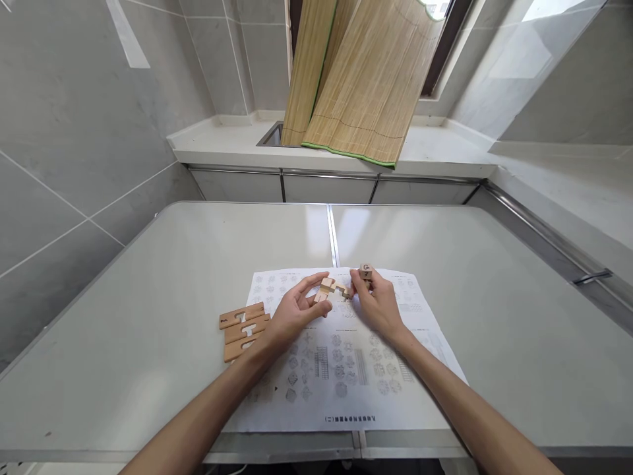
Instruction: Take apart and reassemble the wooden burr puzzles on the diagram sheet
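Observation:
My left hand (297,309) is closed, thumb and fingers pinching a pale wooden puzzle piece (325,287) above the printed sheet. My right hand (380,307) grips another wooden puzzle piece (366,271), its square end with dark markings sticking up past the fingers. Between the two hands shows a notched wooden part (342,289); whether it belongs to either held piece I cannot tell. Beside my left forearm lie several flat brown wooden pieces (242,318) with cut-out slots, set in a slanted row and partly hidden by the arm.
The large paper sheet (341,409), printed with small diagrams, spreads under both hands on a grey folding table (148,316). A metal seam (332,234) divides the table top. Behind it runs a white counter (222,152) with a sink corner and a hanging bamboo mat (361,86).

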`<state>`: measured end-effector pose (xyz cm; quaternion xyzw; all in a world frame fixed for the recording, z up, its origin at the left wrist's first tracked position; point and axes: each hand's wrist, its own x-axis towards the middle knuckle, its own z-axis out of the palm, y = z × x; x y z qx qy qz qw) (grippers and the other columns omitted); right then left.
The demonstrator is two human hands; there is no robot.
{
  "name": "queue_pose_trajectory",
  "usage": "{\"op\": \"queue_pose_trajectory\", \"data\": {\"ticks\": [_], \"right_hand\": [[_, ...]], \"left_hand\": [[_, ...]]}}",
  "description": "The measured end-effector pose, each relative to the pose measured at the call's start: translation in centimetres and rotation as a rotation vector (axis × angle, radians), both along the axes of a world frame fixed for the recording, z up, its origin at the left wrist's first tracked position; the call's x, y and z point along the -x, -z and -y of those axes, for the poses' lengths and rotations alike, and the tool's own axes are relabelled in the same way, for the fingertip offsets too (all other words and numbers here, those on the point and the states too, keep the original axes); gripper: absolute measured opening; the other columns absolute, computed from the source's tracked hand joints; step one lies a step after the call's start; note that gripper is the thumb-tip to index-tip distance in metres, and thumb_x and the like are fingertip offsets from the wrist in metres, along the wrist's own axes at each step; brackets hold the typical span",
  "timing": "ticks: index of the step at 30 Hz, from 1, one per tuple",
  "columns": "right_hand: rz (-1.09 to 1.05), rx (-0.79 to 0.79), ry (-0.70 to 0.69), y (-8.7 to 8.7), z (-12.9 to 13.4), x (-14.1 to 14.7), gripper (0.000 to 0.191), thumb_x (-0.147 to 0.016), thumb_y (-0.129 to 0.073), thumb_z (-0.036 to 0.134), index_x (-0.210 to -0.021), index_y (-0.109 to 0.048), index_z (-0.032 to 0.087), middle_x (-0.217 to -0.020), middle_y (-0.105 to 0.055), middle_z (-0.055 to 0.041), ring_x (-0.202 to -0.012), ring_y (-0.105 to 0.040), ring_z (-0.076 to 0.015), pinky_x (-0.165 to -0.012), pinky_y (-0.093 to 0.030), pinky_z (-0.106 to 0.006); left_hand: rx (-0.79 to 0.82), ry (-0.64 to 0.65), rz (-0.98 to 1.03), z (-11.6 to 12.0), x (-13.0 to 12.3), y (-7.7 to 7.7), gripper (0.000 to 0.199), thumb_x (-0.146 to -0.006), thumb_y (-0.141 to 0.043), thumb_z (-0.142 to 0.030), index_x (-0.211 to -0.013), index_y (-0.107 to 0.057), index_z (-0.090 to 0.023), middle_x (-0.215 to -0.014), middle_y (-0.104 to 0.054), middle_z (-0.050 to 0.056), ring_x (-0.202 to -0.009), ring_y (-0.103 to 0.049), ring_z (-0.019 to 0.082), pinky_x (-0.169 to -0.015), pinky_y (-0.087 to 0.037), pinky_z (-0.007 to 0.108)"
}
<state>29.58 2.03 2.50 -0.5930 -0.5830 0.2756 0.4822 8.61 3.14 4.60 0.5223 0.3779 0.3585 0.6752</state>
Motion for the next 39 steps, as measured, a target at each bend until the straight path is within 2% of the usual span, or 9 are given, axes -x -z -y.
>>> {"op": "queue_pose_trajectory", "data": {"ticks": [4, 9, 11, 15, 20, 23, 26, 33, 39], "right_hand": [[-0.183, 0.051, 0.038, -0.1, -0.2, -0.2, 0.049, -0.102, -0.056, 0.065, -0.076, -0.042, 0.026, -0.065, -0.038, 0.0051, -0.061, -0.038, -0.0169, -0.061, -0.037, -0.030], [-0.533, 0.120, -0.299, -0.3, -0.2, 0.2, 0.048, -0.108, -0.035, 0.068, -0.109, -0.059, 0.027, -0.075, -0.044, 0.0034, -0.057, -0.032, -0.0157, -0.056, -0.033, -0.030], [-0.541, 0.123, -0.357, -0.5, -0.1, 0.3, 0.048, -0.108, -0.038, 0.066, -0.112, -0.063, 0.025, -0.075, -0.042, 0.0032, -0.056, -0.031, -0.0152, -0.055, -0.033, -0.031], [-0.464, 0.119, -0.341, -0.5, 0.0, 0.2, 0.041, -0.106, -0.054, 0.061, -0.108, -0.069, 0.022, -0.072, -0.039, 0.0037, -0.059, -0.034, -0.0147, -0.056, -0.031, -0.030], [-0.627, 0.172, -0.423, 0.0, -0.2, 0.0, 0.043, -0.107, -0.048, 0.061, -0.114, -0.067, 0.023, -0.073, -0.042, 0.0038, -0.056, -0.033, -0.0134, -0.055, -0.032, -0.029], [-0.714, 0.221, -0.488, -0.1, 0.0, 0.0, 0.032, -0.104, -0.054, 0.056, -0.110, -0.063, 0.025, -0.071, -0.041, 0.0057, -0.054, -0.033, -0.0120, -0.054, -0.030, -0.028], [-0.645, 0.224, -0.511, -0.4, 0.3, 0.1, 0.027, -0.106, -0.057, 0.052, -0.112, -0.060, 0.026, -0.068, -0.045, 0.0071, -0.053, -0.036, -0.0111, -0.056, -0.033, -0.027], [-0.512, 0.172, -0.484, -0.6, 0.5, 0.5, 0.032, -0.098, -0.072, 0.054, -0.101, -0.066, 0.023, -0.063, -0.057, 0.0054, -0.051, -0.043, -0.0101, -0.052, -0.034, -0.026], [-0.469, 0.157, -0.406, -1.1, 0.4, 0.0, 0.028, -0.095, -0.076, 0.050, -0.105, -0.074, 0.024, -0.067, -0.065, 0.0029, -0.056, -0.057, -0.0140, -0.066, -0.053, -0.033]], "left_hand": [[0.034, -0.013, 0.048, 0.3, -0.4, 0.0, 0.069, -0.084, -0.086, -0.036, -0.147, -0.061, -0.026, -0.143, -0.066, 0.010, -0.095, -0.072, 0.019, -0.085, -0.060, 0.034], [0.066, 0.018, 0.096, 0.4, -0.4, -0.1, 0.074, -0.086, -0.086, -0.033, -0.152, -0.053, -0.023, -0.124, -0.075, 0.010, -0.099, -0.073, 0.021, -0.088, -0.058, 0.033], [0.071, 0.036, 0.116, 0.5, -0.4, -0.1, 0.076, -0.086, -0.087, -0.031, -0.153, -0.052, -0.023, -0.120, -0.076, 0.010, -0.104, -0.073, 0.023, -0.091, -0.057, 0.033], [0.046, 0.048, 0.143, 0.5, -0.5, 0.1, 0.078, -0.085, -0.088, -0.033, -0.152, -0.050, -0.024, -0.114, -0.077, 0.010, -0.109, -0.073, 0.025, -0.093, -0.057, 0.035], [0.014, 0.024, 0.114, 0.6, -0.7, 0.4, 0.077, -0.083, -0.090, -0.035, -0.149, -0.052, -0.025, -0.118, -0.076, 0.011, -0.109, -0.074, 0.026, -0.094, -0.058, 0.038], [0.013, 0.009, 0.086, 0.7, -0.7, 0.4, 0.077, -0.081, -0.091, -0.035, -0.147, -0.054, -0.024, -0.114, -0.077, 0.009, -0.106, -0.075, 0.026, -0.093, -0.059, 0.039], [0.023, -0.004, 0.076, 0.8, -0.7, 0.2, 0.076, -0.082, -0.091, -0.035, -0.147, -0.054, -0.024, -0.107, -0.078, 0.007, -0.103, -0.076, 0.026, -0.095, -0.059, 0.040], [0.045, -0.016, 0.111, 0.8, -0.8, 0.1, 0.079, -0.079, -0.094, -0.035, -0.146, -0.054, -0.023, -0.116, -0.078, 0.009, -0.116, -0.074, 0.028, -0.106, -0.055, 0.042], [0.052, -0.070, 0.091, 0.8, -0.8, -0.2, 0.079, -0.079, -0.093, -0.035, -0.146, -0.054, -0.023, -0.117, -0.077, 0.010, -0.119, -0.073, 0.030, -0.105, -0.054, 0.043]]}}
